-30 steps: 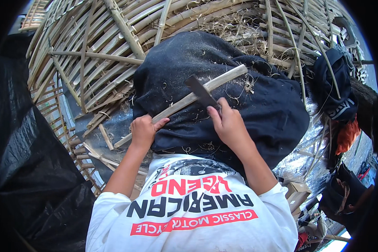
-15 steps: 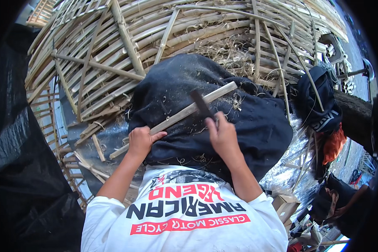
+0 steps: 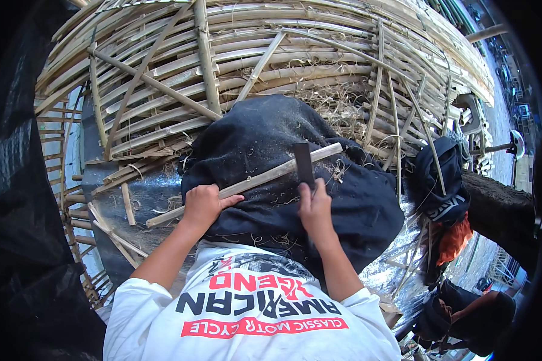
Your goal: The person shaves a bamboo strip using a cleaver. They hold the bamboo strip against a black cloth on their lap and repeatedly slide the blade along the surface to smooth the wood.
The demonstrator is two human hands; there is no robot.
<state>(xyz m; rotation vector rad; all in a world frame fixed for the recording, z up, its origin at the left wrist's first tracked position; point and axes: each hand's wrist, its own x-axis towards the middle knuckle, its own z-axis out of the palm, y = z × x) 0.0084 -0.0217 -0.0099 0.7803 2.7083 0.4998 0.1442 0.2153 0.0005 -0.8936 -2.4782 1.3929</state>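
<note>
A pale strip of split bamboo or wood (image 3: 265, 176) lies slantwise over black cloth (image 3: 247, 135) draped across my lap, its far end up to the right. My left hand (image 3: 205, 207) is closed round the strip near its lower left end, thumb stretched along it. In my right hand (image 3: 315, 210) is a dark, flat, knife-like blade (image 3: 303, 162), gripped at its lower end. The blade crosses the strip near its far end and points away from me. My right fingers hide its handle.
Rows of bamboo slats (image 3: 162, 66) and poles spread ahead, with curled shavings (image 3: 337, 105) on them. Offcuts lie at the left beside a black plastic sheet (image 3: 24, 210). A dark bag (image 3: 436, 186), an orange cloth (image 3: 454, 242) and a thick log (image 3: 500, 207) are at the right.
The blade has swung from leaning left to nearly upright across the strip, still in my right hand. My left hand keeps its hold. The whole view has shifted slightly.
</note>
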